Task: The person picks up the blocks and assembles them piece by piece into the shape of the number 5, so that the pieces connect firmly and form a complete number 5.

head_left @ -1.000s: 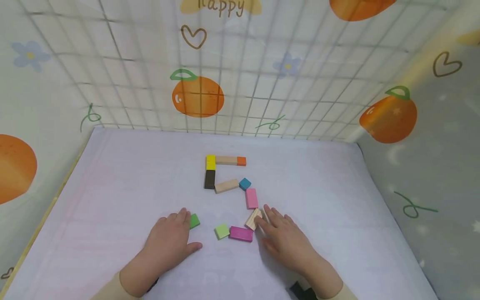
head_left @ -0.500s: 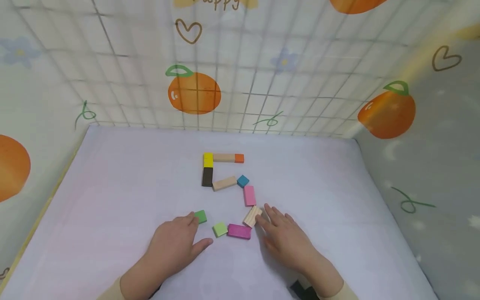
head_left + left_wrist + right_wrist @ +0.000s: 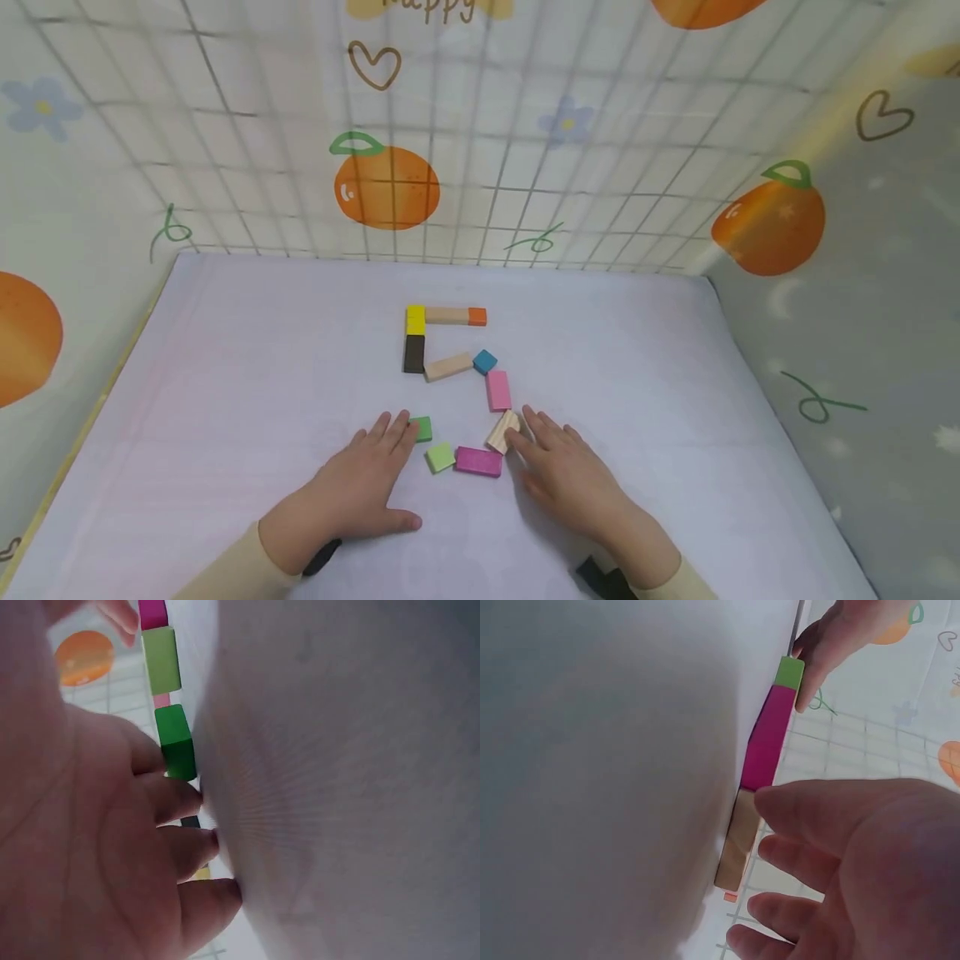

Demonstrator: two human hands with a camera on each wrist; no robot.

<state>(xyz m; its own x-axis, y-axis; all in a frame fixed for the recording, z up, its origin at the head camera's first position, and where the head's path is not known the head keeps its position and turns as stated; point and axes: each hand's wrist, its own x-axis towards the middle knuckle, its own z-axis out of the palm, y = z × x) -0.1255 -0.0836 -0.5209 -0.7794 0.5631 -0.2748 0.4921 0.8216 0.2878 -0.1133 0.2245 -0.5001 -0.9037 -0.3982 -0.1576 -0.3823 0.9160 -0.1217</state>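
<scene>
My left hand (image 3: 363, 483) lies flat with its fingers spread, the index fingertip right at a green block (image 3: 424, 429). In the left wrist view this green block (image 3: 176, 742) stands beside the fingers, with a light green block (image 3: 161, 660) beyond it. My right hand (image 3: 573, 479) rests palm down with fingers extended, the index finger at the edge of a natural wood block (image 3: 501, 432). Between the hands lie the light green block (image 3: 440, 457) and a magenta block (image 3: 478, 462), end to end. A pink block (image 3: 498, 391) sits just above the wood one.
Farther up the white tabletop (image 3: 637, 358), the line of blocks continues with a blue cube (image 3: 485, 361), a slanted wood block (image 3: 448, 367), a black block (image 3: 414, 354), a yellow piece (image 3: 416, 320), another wood block (image 3: 447, 316) and an orange cube (image 3: 477, 317). Patterned curtains hang around.
The green block has slid right with my left hand's fingers, toward the light green block. My left thumb has moved down, away from the blocks. The right hand has stayed almost still.
</scene>
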